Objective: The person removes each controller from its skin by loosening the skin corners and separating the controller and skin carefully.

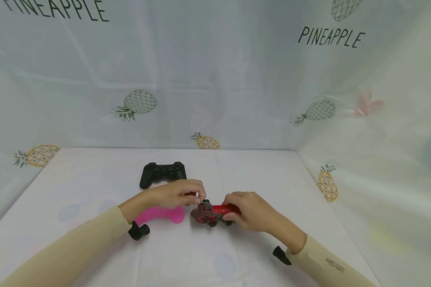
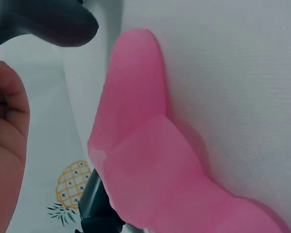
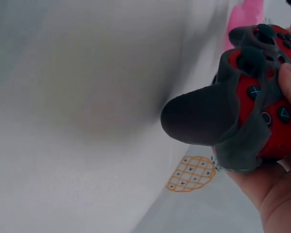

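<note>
A smooth pink controller-shaped piece lies on a white cloth, a black plastic game controller beyond it. The left hand, fingers curled, is at one end of a red controller in a dark grey sleeve; whether it pinches cannot be told. The right hand grips the other end.

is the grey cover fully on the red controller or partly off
Partly off: the grey cover wraps one end but runs crooked between the buttons, leaving the red controller bare beyond it.
</note>
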`<action>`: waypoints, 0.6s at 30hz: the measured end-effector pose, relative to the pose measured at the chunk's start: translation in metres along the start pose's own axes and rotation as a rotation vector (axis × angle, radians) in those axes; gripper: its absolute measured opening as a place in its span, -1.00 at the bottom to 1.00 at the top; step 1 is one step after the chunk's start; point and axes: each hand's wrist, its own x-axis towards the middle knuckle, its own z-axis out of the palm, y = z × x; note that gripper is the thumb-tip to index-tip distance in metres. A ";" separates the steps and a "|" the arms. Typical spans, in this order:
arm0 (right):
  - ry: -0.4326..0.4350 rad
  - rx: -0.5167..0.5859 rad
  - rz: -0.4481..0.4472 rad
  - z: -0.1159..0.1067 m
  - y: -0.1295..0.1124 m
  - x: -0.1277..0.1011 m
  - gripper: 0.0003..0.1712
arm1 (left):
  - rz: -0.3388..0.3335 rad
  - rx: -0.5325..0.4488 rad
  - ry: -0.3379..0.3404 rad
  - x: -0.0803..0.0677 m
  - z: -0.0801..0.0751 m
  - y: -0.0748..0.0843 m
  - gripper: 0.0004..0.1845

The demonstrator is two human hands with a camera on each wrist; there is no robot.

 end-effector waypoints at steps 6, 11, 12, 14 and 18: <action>-0.007 0.020 0.067 -0.001 0.004 0.007 -0.78 | 0.015 0.042 0.060 -0.004 -0.001 -0.003 -0.91; -0.016 0.040 0.113 -0.001 0.004 0.010 -0.79 | 0.036 0.061 0.069 -0.004 -0.002 -0.005 -0.92; -0.016 0.042 0.119 -0.001 0.004 0.010 -0.79 | 0.039 0.063 0.068 -0.005 -0.002 -0.005 -0.92; -0.017 0.044 0.128 -0.001 0.003 0.010 -0.79 | 0.045 0.072 0.063 -0.005 -0.002 -0.006 -0.91; -0.020 0.043 0.140 0.001 0.004 0.010 -0.78 | 0.062 0.135 0.071 -0.005 -0.002 -0.007 -0.91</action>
